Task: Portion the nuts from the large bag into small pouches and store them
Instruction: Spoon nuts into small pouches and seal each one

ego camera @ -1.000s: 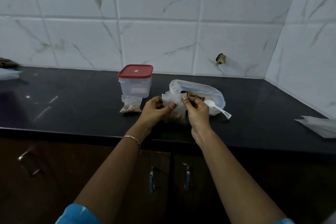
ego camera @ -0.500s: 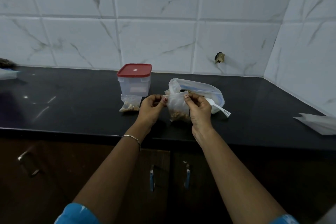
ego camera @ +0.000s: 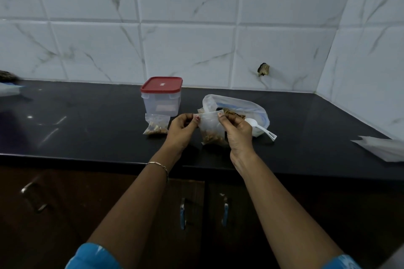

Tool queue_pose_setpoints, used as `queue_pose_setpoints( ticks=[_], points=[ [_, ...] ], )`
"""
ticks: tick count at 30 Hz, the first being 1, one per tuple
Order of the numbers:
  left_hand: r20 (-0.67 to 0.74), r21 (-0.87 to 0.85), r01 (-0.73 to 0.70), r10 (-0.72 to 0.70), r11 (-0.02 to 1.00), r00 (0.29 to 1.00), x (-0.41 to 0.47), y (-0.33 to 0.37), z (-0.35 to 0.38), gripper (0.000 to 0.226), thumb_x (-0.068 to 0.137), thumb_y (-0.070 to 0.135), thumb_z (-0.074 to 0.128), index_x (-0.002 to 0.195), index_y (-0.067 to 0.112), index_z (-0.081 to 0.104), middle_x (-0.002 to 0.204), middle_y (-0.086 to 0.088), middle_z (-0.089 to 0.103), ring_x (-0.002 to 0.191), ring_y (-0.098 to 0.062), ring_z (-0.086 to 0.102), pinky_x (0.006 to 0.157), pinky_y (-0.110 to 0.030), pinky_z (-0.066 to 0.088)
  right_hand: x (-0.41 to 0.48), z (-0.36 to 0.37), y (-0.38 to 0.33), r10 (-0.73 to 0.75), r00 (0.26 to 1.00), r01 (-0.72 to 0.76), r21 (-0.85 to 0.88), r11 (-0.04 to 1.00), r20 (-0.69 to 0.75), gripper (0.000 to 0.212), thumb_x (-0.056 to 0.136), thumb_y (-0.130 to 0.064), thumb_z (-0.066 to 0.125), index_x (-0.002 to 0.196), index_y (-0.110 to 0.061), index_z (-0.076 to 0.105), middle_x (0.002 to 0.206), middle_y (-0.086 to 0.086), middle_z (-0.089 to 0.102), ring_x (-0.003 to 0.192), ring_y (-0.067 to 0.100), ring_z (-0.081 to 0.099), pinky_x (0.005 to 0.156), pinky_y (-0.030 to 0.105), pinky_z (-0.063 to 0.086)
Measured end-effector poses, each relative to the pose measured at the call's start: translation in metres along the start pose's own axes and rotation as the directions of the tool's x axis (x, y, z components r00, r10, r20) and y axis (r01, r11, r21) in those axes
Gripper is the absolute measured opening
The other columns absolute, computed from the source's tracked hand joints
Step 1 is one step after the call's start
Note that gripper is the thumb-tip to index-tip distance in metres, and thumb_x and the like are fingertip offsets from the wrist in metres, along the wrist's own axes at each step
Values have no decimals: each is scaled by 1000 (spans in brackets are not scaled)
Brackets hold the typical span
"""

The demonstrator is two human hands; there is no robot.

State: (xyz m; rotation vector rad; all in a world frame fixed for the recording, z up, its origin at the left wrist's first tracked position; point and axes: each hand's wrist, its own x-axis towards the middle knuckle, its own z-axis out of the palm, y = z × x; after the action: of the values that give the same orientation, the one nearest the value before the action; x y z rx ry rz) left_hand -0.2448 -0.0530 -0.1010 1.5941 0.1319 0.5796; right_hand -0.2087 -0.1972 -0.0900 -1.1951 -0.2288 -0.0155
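Grip: left hand (ego camera: 181, 131) and right hand (ego camera: 237, 132) are each clamped on the top edge of the small pouch (ego camera: 211, 125), with opposite corners pinched between thumb and fingertips.
Small pouch: held upright between the two hands, above the front part of the counter (ego camera: 87, 120); contact with the counter cannot be told.
Nuts (ego camera: 213, 137): gathered in the lower half of the held pouch.
Large bag (ego camera: 240, 106): laid on the counter just behind the right hand, mouth open, more nuts seen inside.
Scoop (ego camera: 261, 128): white, rested against the bag's front, just beside the right hand, handle pointed right.
Filled pouch (ego camera: 156, 125): set on the counter left of the left hand, apart from it.
Container (ego camera: 161, 102): clear, red lid (ego camera: 161, 84) on, placed directly behind the filled pouch.
Far right: pale flat sheets (ego camera: 382, 147) laid at the counter's end.
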Motion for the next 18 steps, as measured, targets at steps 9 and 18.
queue_pose_setpoints(
  ticks=[9,18],
  points=[
    [85,-67,19,-13,998,996,-10,13,2,10,89,16,67,98,12,66,104,-8,68,95,-15,66,68,-17,54,-1,-1,-1,21,998,-18,-50,999,60,13,86,-20,72,97,-13,72,103,8,72,100,24,68,88,45,57],
    [108,-94,-7,17,996,994,-11,14,0,5,89,11,66,93,13,68,100,-9,68,93,-16,66,72,-21,54,-7,0,-5,22,982,12,-172,985,189,6,87,-17,70,90,-13,70,85,-2,72,79,5,69,64,18,53]
  ],
)
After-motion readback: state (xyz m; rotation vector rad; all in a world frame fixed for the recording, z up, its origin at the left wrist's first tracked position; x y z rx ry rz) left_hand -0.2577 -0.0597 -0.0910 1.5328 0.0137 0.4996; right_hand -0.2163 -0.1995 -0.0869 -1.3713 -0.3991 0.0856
